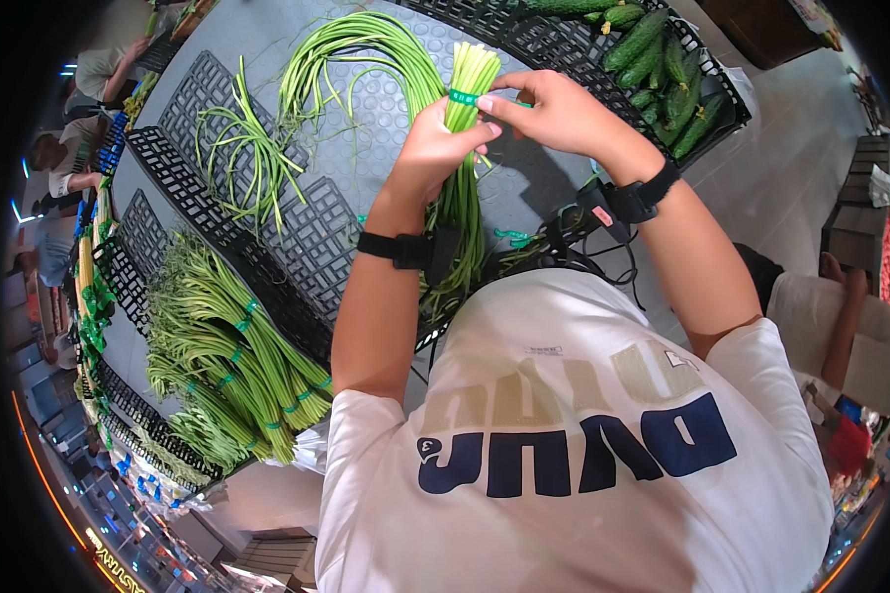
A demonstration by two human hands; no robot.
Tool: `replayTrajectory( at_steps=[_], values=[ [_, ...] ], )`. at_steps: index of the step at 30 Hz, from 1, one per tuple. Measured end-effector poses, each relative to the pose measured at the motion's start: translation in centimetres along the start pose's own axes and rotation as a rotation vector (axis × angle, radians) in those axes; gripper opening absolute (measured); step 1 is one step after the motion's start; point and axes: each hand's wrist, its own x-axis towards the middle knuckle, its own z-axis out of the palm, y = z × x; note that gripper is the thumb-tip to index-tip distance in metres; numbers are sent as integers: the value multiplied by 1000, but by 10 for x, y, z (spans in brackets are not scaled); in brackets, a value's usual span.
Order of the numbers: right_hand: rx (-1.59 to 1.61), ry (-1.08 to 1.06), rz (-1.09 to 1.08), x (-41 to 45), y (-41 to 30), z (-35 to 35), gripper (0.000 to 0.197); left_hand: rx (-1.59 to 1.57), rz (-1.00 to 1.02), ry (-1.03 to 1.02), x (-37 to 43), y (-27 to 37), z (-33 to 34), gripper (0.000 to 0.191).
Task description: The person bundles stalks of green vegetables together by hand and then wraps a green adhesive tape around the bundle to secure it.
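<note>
My left hand (439, 148) is wrapped around an upright bunch of garlic scapes (475, 67), pale cut ends upward. A printed green tape (461, 97) circles the bunch just below those ends. With thumb and fingertips, my right hand (560, 111) pinches the tape's free end at the bunch's right side. Long green stalks hang below my left hand towards my shirt. Other scapes (363, 30) arch across the grey dimpled surface behind that hand; whether they belong to the bunch is hidden.
A few loose scapes (256, 167) lie on black plastic grating at left. Taped scape bunches (245, 363) fill the area nearer me. Cucumbers (649, 55) lie in a black crate at upper right. Green tape scraps (513, 238) rest by the near edge. Another person (834, 341) is at right.
</note>
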Motion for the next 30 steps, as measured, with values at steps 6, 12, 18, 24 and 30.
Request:
replayTrajectory(
  at_steps=[6,12,18,24,30],
  values=[
    [-7,-74,-209,-19,-38,-27,39,-196,-82,-78,-32,30,1,21],
    [144,-407,-81,-46,-74,-62,24,113,170,-42,-53,48,12,27],
    [17,-316,-478,-44,-60,-71,22,20,114,33,-69,64,28,30],
    [-209,-168,-503,-74,-86,-86,19,-214,243,-44,-80,58,32,40],
    [-306,-71,-483,-90,-108,-80,16,-275,265,58,-89,60,41,59]
  ],
)
